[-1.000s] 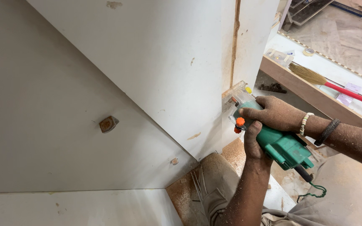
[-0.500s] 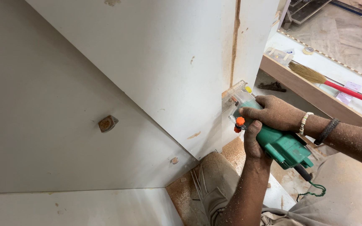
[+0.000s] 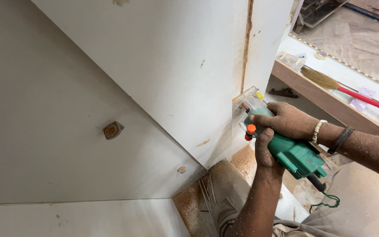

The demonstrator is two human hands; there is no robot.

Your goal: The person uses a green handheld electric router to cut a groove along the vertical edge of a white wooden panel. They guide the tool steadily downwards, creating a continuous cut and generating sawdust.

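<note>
Head view: I am clamping both grips, left hand (image 3: 266, 151) and right hand (image 3: 288, 120), on green trimmer (image 3: 286, 147), trimming white panel (image 3: 176, 74) edge; steady feed needed.

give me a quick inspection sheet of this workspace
surface: white panel, smudged, brown raw edge strip on its right
job's things: green power tool, clear base against the panel edge
clutter: sawdust on the floor, small metal fitting on the lower board
grippers: right hand on top of the tool, left hand under it, both dusty
cables: dark cord leaves the tool's rear
surroundings: broom and tape roll on a side bench
</note>
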